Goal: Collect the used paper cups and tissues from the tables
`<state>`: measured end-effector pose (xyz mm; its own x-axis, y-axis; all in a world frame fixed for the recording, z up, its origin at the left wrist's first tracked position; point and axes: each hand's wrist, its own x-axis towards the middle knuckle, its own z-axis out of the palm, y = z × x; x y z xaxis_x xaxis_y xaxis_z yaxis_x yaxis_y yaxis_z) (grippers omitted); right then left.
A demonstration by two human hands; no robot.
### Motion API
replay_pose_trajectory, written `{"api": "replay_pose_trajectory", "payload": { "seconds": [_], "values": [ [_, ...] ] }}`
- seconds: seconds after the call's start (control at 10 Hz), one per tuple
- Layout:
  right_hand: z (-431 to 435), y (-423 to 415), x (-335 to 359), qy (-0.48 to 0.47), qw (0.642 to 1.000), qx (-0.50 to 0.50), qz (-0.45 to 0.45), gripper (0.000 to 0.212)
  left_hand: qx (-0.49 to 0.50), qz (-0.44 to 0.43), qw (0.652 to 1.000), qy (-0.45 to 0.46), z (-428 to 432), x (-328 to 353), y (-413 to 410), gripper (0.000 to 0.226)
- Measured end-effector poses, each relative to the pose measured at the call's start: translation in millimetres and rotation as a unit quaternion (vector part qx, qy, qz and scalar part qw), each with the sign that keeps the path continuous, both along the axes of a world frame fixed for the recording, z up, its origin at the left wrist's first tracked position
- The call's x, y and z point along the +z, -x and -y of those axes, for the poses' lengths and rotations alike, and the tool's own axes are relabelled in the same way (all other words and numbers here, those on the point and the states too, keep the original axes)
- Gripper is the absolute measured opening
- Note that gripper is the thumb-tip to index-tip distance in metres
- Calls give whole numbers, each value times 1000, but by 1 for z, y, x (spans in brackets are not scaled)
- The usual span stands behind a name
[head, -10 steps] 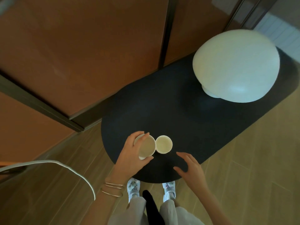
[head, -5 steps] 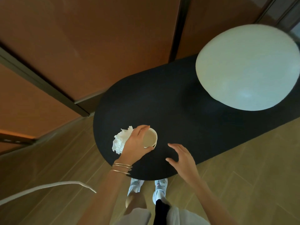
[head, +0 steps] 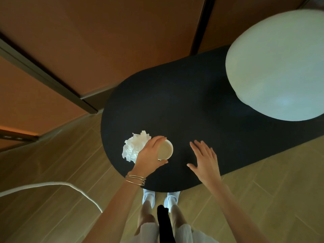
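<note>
A white paper cup (head: 165,149) stands near the front left end of the dark oval table (head: 184,109). My left hand (head: 149,156) grips it from the left, fingers over the far rim and thumb at the near rim. A crumpled white tissue (head: 133,147) lies on the table just left of that hand, partly behind it. My right hand (head: 204,159) hovers flat with spread fingers over the table to the right of the cup, holding nothing. Only one cup opening shows.
A large white dome lamp (head: 278,64) fills the table's right end. Brown wall panels (head: 87,41) stand behind the table. A white cable (head: 61,184) curves over the wooden floor at the left. My white shoes (head: 160,198) stand at the table's near edge.
One second ago two cups stood side by side; now only one opening shows in my left hand. The tissue has come into view at the left. My right hand has spread flatter.
</note>
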<state>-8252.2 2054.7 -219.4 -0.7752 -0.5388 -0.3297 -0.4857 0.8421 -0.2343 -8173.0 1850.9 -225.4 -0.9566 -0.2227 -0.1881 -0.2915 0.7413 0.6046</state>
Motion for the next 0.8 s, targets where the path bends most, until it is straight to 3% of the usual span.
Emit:
{"api": "replay_pose_trajectory", "payload": {
  "seconds": [0.2, 0.5, 0.8],
  "values": [
    [1, 2, -6, -116, 992, 35, -40, 103, -21, -5, 999, 42, 3, -2, -1, 83],
    [2, -1, -14, -98, 994, 46, -35, 99, -56, 14, 994, 96, 0, 0, -3, 86],
    [6, -10, 22, -84, 992, 53, -74, 92, -4, -68, 976, 207, 15, 37, -43, 67]
  ]
}}
